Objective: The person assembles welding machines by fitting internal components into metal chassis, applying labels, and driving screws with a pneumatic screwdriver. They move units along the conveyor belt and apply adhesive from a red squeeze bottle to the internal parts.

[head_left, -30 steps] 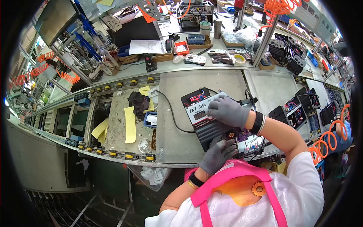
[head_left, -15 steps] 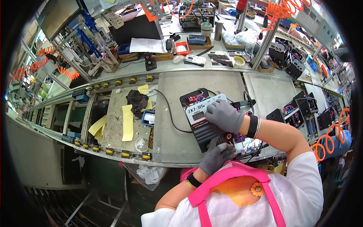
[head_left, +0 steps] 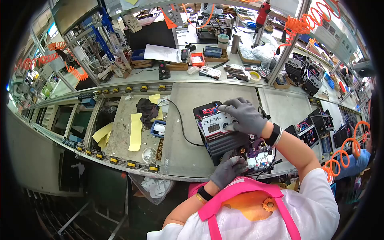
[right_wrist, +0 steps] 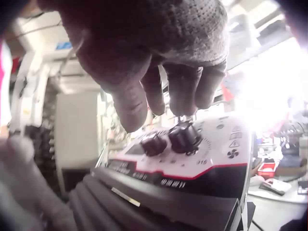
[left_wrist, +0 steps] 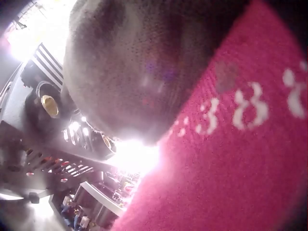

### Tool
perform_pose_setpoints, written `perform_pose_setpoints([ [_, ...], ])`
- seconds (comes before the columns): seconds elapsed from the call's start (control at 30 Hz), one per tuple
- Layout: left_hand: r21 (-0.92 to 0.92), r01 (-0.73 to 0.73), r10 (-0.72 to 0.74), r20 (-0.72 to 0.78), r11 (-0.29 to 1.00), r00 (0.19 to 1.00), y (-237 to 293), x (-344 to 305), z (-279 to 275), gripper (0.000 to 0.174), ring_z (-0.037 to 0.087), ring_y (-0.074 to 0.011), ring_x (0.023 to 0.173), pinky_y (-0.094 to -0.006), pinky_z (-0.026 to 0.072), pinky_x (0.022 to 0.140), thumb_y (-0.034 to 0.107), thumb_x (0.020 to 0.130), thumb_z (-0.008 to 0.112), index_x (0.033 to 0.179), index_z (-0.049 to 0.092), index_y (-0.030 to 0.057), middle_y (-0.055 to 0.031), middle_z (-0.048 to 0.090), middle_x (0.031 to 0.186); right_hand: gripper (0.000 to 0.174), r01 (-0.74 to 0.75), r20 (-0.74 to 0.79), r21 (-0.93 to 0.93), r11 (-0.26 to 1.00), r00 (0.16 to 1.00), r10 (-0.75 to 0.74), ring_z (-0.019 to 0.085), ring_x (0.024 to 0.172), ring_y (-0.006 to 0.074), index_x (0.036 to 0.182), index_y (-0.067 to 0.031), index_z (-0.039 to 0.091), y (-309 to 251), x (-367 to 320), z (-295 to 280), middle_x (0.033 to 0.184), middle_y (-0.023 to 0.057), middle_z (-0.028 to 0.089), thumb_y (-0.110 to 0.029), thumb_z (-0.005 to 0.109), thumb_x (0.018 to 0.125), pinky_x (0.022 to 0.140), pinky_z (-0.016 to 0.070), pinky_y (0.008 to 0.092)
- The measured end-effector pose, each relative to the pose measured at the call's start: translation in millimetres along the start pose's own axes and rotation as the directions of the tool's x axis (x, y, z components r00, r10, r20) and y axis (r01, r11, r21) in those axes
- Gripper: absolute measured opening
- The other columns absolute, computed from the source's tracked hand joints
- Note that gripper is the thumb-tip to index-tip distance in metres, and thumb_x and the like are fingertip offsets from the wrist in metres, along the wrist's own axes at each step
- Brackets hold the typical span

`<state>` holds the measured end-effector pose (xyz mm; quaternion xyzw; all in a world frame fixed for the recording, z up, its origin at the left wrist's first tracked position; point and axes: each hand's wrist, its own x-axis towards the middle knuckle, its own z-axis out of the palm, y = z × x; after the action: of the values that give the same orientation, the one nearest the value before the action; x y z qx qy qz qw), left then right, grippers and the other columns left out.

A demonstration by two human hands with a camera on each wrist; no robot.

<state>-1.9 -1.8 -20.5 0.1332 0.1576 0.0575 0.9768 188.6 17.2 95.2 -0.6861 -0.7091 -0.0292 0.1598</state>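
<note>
A welding machine's front panel [head_left: 218, 138], marked ZX7-315, lies tilted on the bench, its white label above a grey ribbed section. My gloved right hand [head_left: 244, 118] is over the label with fingers spread. In the right wrist view its thumb and fingertips come down close to a large black knob [right_wrist: 185, 137] and a smaller knob [right_wrist: 154, 146]. At the panel's lower end my gloved left hand [head_left: 226, 172] grips with curled fingers, beside a round brass-centred socket [left_wrist: 49, 106]; its fingertips are hidden in the left wrist view. Circuit boards [head_left: 260, 154] lie beside the panel.
A black cable [head_left: 182, 120] runs left from the unit. Farther left are yellow paper strips [head_left: 135, 132], a dark cloth [head_left: 147, 110], a blue bin [head_left: 158, 128] and a round dish [head_left: 149, 155]. More open units [head_left: 316, 124] stand right. An orange coiled hose [head_left: 354, 140] hangs there.
My right hand has lifted and shifted towards the panel's upper right, its fingers now more spread and the knobs uncovered. The panel is tilted more. The left hand stays at the lower end.
</note>
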Motion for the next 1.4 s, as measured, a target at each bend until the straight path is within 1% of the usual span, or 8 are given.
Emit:
perform_pose_setpoints([
  [0.47,-0.037,0.061,-0.061,-0.008,0.997,0.998,-2,-6,-13,0.025,0.059,-0.0296,0.102,-0.0418,0.046,0.094,0.019,0.09,0.056,0.108,0.055,0.0015,-0.0158,0.062,0.104,0.061,-0.125,0.23,0.089,0.988,0.968,0.101,0.053,0.102,0.0321,0.119,-0.0146,0.056,20,-8,0,0.105,0.0145,0.055,-0.031,0.077,0.065,0.089,0.0406,0.0406],
  [0.67,-0.016,0.132,-0.133,-0.016,0.991,0.991,-2,-7,-17,0.022,0.057,-0.0289,0.105,-0.0431,0.044,0.096,0.02,0.089,0.056,0.104,0.058,0.0033,-0.0154,0.062,0.107,0.059,-0.161,0.15,0.136,0.977,0.979,0.141,0.052,0.102,0.0341,0.117,-0.0101,0.055,15,-20,17,0.104,0.0142,0.053,-0.027,0.078,0.065,0.088,0.0423,0.0413],
  [0.83,0.064,-0.063,0.074,-0.188,0.996,0.979,-2,-20,-17,0.024,0.058,-0.0272,0.102,-0.0419,0.0441,0.096,0.024,0.09,0.055,0.106,0.057,0.0061,-0.0106,0.062,0.103,0.057,-0.133,0.218,0.065,0.989,0.969,0.116,0.051,0.107,0.0341,0.117,-0.0116,0.055,2,-24,2,0.107,0.0131,0.052,-0.028,0.077,0.066,0.092,0.0404,0.0425],
  [0.9,0.11,-0.098,0.127,-0.299,0.989,0.946,1,-25,-19,0.029,0.057,-0.0266,0.101,-0.0424,0.0442,0.096,0.029,0.091,0.054,0.109,0.055,0.0063,-0.0099,0.06,0.102,0.048,-0.216,0.378,0.226,0.95,0.918,0.119,0.055,0.101,0.0343,0.114,-0.0155,0.058,6,-17,-16,0.103,0.0117,0.058,-0.029,0.074,0.071,0.091,0.042,0.042],
  [0.97,0.13,-0.089,0.136,-0.41,0.987,0.902,1,-32,-36,0.036,0.055,-0.0265,0.1,-0.0432,0.0444,0.095,0.036,0.091,0.053,0.111,0.053,0.0058,-0.011,0.057,0.104,0.046,-0.17,0.277,0.455,0.874,0.96,0.043,0.057,0.095,0.0345,0.114,-0.0147,0.058,25,-11,-6,0.099,0.0126,0.059,-0.028,0.072,0.073,0.088,0.0442,0.0421],
  [1.13,0.219,-0.097,0.189,-0.447,0.971,0.874,8,-73,-64,0.083,0.05,-0.0337,0.106,-0.0488,0.0421,0.095,0.075,0.081,0.036,0.118,0.048,0.0016,-0.0183,0.052,0.113,0.036,-0.16,0.119,0.146,0.976,0.983,0.143,0.059,0.098,0.0343,0.113,-0.0107,0.059,68,17,52,0.106,0.0149,0.061,-0.028,0.061,0.082,0.086,0.0461,0.0418],
  [1.23,0.185,-0.091,0.169,-0.465,0.978,0.869,-9,-79,-85,0.087,0.05,-0.0365,0.106,-0.052,0.0399,0.096,0.077,0.081,0.028,0.117,0.048,0.0014,-0.0179,0.052,0.118,0.038,-0.389,0.587,0.064,0.919,0.759,0.28,0.06,0.099,0.0339,0.113,-0.0098,0.06,77,25,82,0.104,0.0169,0.064,-0.031,0.056,0.083,0.089,0.0451,0.0404],
  [1.4,0.128,-0.145,0.186,-0.414,0.981,0.891,-17,-76,-109,0.087,0.039,-0.034,0.127,-0.0506,0.03,0.106,0.076,0.083,0.021,0.146,0.022,0.0162,-0.0132,0.034,0.144,0.028,-0.242,0.632,-0.061,0.968,0.741,0.226,0.064,0.087,0.0354,0.096,-0.0074,0.069,66,21,92,0.09,0.0199,0.066,-0.024,0.052,0.081,0.08,0.049,0.0434],
])
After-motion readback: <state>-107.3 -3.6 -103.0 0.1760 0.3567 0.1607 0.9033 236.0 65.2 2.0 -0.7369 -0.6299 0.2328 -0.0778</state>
